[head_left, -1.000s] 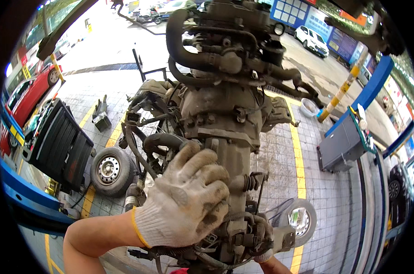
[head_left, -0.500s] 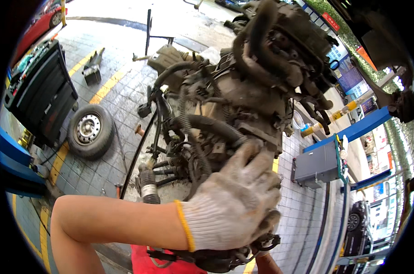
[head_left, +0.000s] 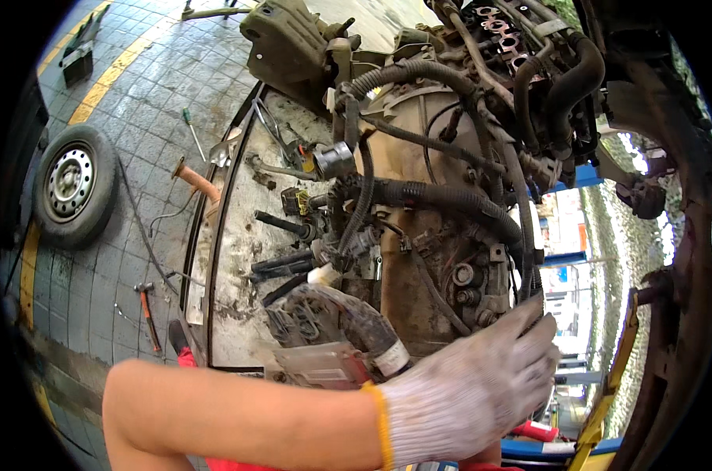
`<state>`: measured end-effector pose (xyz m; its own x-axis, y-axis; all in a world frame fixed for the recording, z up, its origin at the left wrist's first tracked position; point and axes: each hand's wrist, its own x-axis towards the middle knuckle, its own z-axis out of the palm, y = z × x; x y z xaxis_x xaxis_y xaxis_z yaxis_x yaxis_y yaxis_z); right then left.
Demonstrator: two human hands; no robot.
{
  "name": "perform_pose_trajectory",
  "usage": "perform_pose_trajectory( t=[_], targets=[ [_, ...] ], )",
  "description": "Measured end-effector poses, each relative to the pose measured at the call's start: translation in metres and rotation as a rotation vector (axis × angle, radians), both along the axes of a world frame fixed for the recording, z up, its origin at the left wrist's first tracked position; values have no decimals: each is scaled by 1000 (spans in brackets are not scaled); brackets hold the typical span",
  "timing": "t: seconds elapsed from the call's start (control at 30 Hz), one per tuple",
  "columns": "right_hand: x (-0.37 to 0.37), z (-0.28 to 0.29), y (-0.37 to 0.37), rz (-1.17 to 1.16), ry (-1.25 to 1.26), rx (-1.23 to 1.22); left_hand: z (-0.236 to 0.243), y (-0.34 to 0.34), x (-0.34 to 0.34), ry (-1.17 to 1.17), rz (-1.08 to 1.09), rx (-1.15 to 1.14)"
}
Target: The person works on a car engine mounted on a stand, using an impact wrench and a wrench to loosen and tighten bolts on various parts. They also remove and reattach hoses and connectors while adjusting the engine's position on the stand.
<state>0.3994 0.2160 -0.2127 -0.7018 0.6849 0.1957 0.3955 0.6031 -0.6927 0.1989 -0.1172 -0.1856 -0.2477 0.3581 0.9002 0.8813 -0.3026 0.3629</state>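
My left hand (head_left: 493, 369), in a whitish knit glove with a yellow cuff, reaches across the lower middle. Its fingers are bent together at the lower end of a dark corrugated wiring harness (head_left: 523, 243), which runs down into them; the fingertips are partly hidden. Beside it stands a dirty engine and gearbox assembly (head_left: 411, 290) with loose hoses and cables. A thick harness branch with a white label (head_left: 390, 358) and a metal-cased control box (head_left: 324, 365) lie just left of the glove. Below the glove shows a sliver of skin; my right hand is hidden.
The assembly rests on a worn, dark-edged platform (head_left: 234, 314). On the tiled floor at left lie a spare wheel (head_left: 71, 184), a hammer (head_left: 147, 314), a screwdriver (head_left: 192, 133) and a rusty pipe (head_left: 199, 182). A dark vehicle frame (head_left: 678, 314) stands at the right.
The view has moved closer and to the right over the assembly. My left hand has shifted right and down, from the thick black hose to the harness at the right side.
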Motion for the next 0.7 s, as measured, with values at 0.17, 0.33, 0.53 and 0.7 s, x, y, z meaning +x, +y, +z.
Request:
perform_pose_trajectory(
  t=[0.17,0.33,0.53,0.7],
  targets=[
    [1,5,-25,-78,-33,-7,-37,-44,0,-64,-81,3],
    [-1,5,-42,-130,-70,-22,-57,-40,8,-158,-102,36],
    [-5,8,-56,-183,-90,-37,-64,-29,10,-163,-120,-38],
    [-7,9,-60,-213,-112,-54,-65,-37,8,-190,-113,-63]
  ],
)
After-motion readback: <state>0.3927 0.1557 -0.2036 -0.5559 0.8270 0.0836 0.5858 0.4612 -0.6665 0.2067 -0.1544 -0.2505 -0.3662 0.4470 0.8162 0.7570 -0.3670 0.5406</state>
